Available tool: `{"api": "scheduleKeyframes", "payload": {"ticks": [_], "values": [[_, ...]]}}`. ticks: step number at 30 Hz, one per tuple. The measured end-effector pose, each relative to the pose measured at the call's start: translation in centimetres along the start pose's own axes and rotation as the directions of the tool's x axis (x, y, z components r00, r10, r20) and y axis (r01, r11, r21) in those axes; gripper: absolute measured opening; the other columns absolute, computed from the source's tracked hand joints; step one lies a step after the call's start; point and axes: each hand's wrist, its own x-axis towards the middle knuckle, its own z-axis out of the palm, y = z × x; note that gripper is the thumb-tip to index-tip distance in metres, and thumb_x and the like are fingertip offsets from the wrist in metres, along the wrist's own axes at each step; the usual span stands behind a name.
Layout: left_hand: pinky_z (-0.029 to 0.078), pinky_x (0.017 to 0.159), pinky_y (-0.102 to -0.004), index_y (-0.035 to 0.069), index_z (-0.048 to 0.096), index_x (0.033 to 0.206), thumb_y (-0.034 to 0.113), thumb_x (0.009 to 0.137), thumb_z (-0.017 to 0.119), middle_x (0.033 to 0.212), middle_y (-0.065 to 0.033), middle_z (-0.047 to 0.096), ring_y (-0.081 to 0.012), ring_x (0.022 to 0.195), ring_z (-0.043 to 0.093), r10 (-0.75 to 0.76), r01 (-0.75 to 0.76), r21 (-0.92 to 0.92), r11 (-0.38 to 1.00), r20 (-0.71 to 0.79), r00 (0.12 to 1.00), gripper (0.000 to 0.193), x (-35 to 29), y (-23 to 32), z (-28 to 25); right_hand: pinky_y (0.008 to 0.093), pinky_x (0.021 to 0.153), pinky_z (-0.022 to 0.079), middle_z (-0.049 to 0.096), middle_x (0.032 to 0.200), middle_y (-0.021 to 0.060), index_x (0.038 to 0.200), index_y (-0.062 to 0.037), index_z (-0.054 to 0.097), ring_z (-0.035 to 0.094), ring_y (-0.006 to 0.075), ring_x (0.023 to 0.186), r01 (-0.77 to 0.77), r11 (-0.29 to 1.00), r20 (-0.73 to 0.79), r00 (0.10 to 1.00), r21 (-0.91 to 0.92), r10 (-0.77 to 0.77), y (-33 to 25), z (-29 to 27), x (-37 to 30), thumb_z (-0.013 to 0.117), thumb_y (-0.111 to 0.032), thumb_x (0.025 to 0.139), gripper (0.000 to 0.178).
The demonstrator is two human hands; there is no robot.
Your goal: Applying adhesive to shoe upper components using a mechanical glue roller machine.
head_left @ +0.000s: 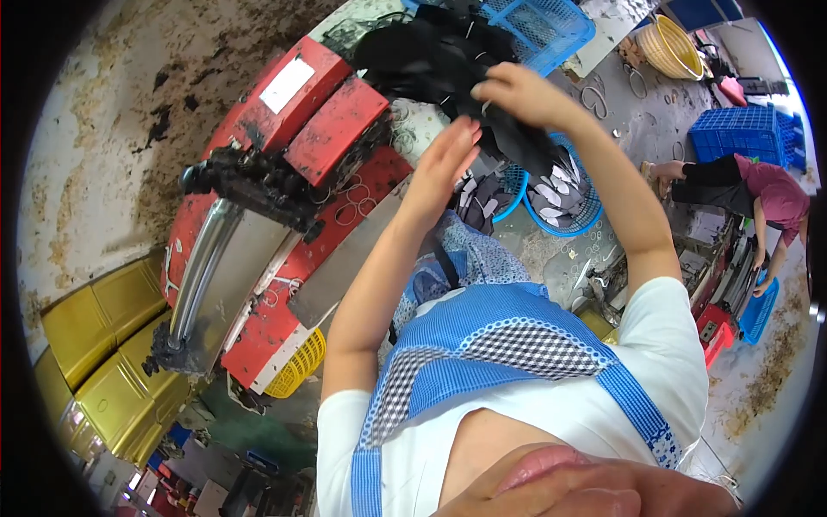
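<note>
A heap of black, flat, flexible pieces lies at the top of the view, on a pale work surface. My right hand is over the right side of this heap, its fingers curled onto a black piece that hangs below it; the fingertips are partly lost against the dark material. Lower and to the left, my left hand has its fingers stretched out beside the heap, slightly smeared, with nothing visible in them. Small grey and white cut pieces fill a round blue basket beneath my right forearm.
A red machine with metal rollers stands close on my left. Behind the heap is a blue crate. Golden tins and a yellow basket are at lower left. Another person bends over at far right, near blue crates.
</note>
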Motion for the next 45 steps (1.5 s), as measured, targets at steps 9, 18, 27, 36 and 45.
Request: {"api": "scheduleKeyframes", "payload": {"ticks": [9, 18, 27, 36, 45], "values": [[0.06, 0.063, -0.0329, 0.004, 0.062, 0.103, 0.032, 0.094, 0.058, 0.09, -0.0087, 0.068, -0.0183, 0.074, 0.069, -0.394, 0.362, -0.383, 0.85, -0.005, 0.919, 0.03, -3.3, 0.3, -4.3, 0.0388, 0.087, 0.047, 0.057, 0.107, 0.0113, 0.096, -0.003, 0.065, 0.055, 0.0298, 0.101, 0.305, 0.946, -0.286, 0.902, -0.108, -0.324, -5.4, 10.0, -8.0, 0.067, -0.009, 0.077, 0.02], [0.056, 0.066, -0.0314, 0.004, 0.065, 0.101, 0.034, 0.093, 0.06, 0.087, -0.009, 0.07, -0.0183, 0.074, 0.068, -0.457, 0.363, -0.381, 0.85, -0.193, 0.868, 0.032, -8.9, -0.2, -9.1, 0.0403, 0.073, 0.043, 0.056, 0.086, 0.0122, 0.087, -0.0046, 0.054, 0.053, 0.0329, 0.082, 0.46, 0.878, 0.018, 0.884, 0.131, -0.466, -10.4, 15.3, -8.8, 0.062, -0.007, 0.082, 0.009], [0.054, 0.071, -0.0304, -0.002, 0.065, 0.105, 0.03, 0.091, 0.064, 0.092, -0.0102, 0.07, -0.0194, 0.076, 0.068, -0.245, 0.308, 0.079, 0.948, -0.439, 0.865, 0.035, -15.2, 1.9, -20.2, 0.0295, 0.058, 0.044, 0.059, 0.073, 0.0073, 0.096, -0.0039, 0.053, 0.058, 0.0131, 0.065, -0.095, 0.845, 0.797, 0.401, 0.526, -0.452, -13.4, 23.1, -13.3, 0.054, -0.015, 0.095, 0.011], [0.048, 0.089, -0.0378, 0.0, 0.057, 0.12, 0.042, 0.08, 0.072, 0.112, -0.0189, 0.064, -0.0309, 0.103, 0.062, -0.149, 0.64, 0.75, 0.168, -0.623, 0.768, 0.06, -26.7, 5.3, -33.7, 0.0232, 0.06, 0.046, 0.066, 0.091, 0.0033, 0.111, -0.0028, 0.063, 0.061, 0.009, 0.073, -0.265, 0.84, 0.385, 0.92, 0.473, 0.072, -9.4, 22.9, -9.0, 0.053, -0.019, 0.096, 0.024], [0.039, 0.103, -0.0437, 0.006, 0.055, 0.123, 0.018, 0.073, 0.073, 0.125, -0.0114, 0.056, -0.0284, 0.12, 0.051, 0.34, -0.064, 0.967, -0.246, 0.148, 0.928, 0.055, -23.3, 1.5, -26.1, 0.0221, 0.06, 0.052, 0.036, 0.144, 0.0287, 0.153, -0.0159, 0.009, 0.067, 0.023, 0.089, -0.317, -0.204, 0.25, 0.922, 0.926, -0.295, -8.1, 16.1, -7.8, 0.062, -0.048, 0.088, 0.09]]}}
